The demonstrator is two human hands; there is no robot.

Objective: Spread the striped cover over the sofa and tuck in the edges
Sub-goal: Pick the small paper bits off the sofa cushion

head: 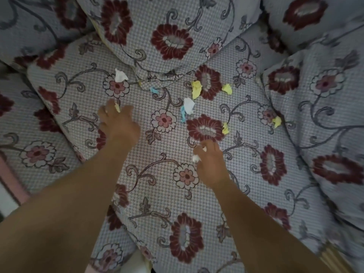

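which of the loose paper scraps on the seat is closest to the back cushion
The white scrap at upper left, just above the left hand. It lies right beside the back cushion; the small blue scrap lies slightly farther out, the yellow ones farther still.

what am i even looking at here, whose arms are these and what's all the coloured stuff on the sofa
There is one picture, taken by a camera worn on a person's head, looking down at their own bare arms. No machine is involved. Below them is a sofa seat cushion in flowered fabric, with a back cushion leaning behind it. Crumpled paper scraps lie scattered on the seat: white, yellow and pale blue ones. The left hand pinches a small yellow scrap at its fingertips. The right hand holds a white scrap. No striped cover shows in this view.
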